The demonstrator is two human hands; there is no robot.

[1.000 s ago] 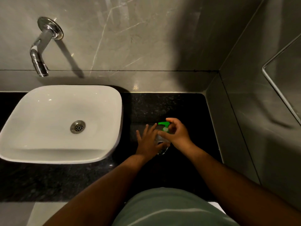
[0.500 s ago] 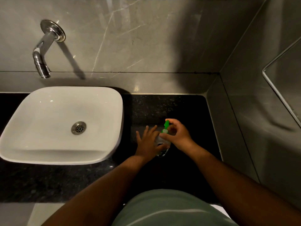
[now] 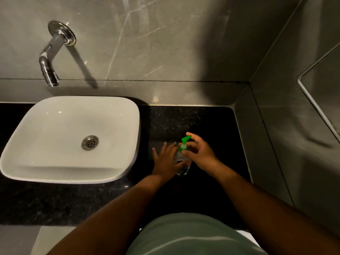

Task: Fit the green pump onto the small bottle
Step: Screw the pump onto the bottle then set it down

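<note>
A small clear bottle (image 3: 181, 163) stands on the black counter (image 3: 211, 129), right of the basin. My left hand (image 3: 165, 161) wraps its left side, thumb across the front. The green pump (image 3: 184, 143) sits on the bottle's neck with its spout pointing up and to the right. My right hand (image 3: 199, 153) pinches the pump's collar with fingertips and thumb. Most of the bottle's body is hidden between the two hands.
A white basin (image 3: 128, 115) stands left of the bottle, with a chrome wall tap (image 3: 49, 69) above it. Grey stone walls close the back and the right side (image 3: 276, 144). The counter's front edge runs just before my torso.
The pump's spout has turned from pointing left to pointing up and right, with my right fingers shifting around its collar. The left hand has stayed on the bottle.
</note>
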